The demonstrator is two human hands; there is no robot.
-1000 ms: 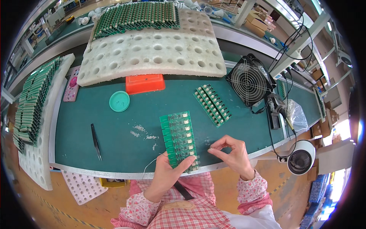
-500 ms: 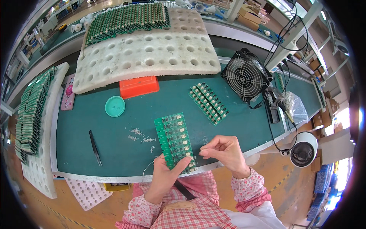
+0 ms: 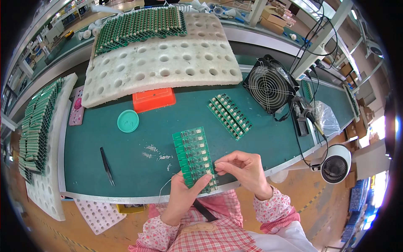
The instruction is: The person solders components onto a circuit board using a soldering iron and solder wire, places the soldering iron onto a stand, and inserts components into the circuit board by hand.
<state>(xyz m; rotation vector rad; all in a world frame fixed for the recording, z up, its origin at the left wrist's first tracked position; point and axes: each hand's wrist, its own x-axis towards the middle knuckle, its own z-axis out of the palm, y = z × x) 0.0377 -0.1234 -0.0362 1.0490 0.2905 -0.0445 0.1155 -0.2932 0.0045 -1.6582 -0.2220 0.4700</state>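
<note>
While clamping the green circuit panel (image 3: pixel 194 158) at its near end over the table (image 3: pixel 126 168) edge with left hand (image 3: pixel 183 197), keep it level; right hand (image 3: pixel 243 168) fingers (image 3: pixel 222 166) pinched together at its right edge, so press small, gently, squarely.

The green circuit board panel (image 3: pixel 194 157) is a long rectangular strip made of many small identical boards set side by side, each carrying tiny components and pale contacts. It is held just above the near edge of the bench, tilted, its long axis running away from the person. Its near end sits under the left thumb; its near right edge lies at the right fingertips (image 3: pixel 219 165).
</note>
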